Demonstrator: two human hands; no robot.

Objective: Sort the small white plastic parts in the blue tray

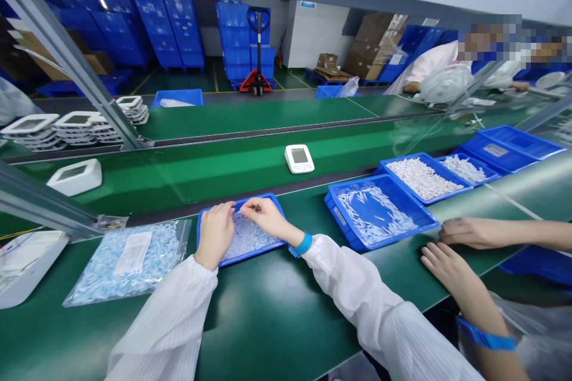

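Note:
A small blue tray [277, 208] of little white parts [246, 237] lies on the green bench in front of me. My left hand [215, 233] rests over the tray's left side, fingers curled down into the parts. My right hand [267, 216] reaches over the far edge of the tray, its fingertips pinched together close to the left hand's fingertips. What sits between the fingers is too small to make out. Both arms wear white sleeves, and the right wrist carries a blue band [301, 246].
A clear bag of small parts [129, 260] lies at the left, beside a white casing [24, 265]. Blue bins [379, 214] of white pieces stand at the right, where a co-worker's hands [465, 232] rest. White devices [299, 158] ride the belt beyond.

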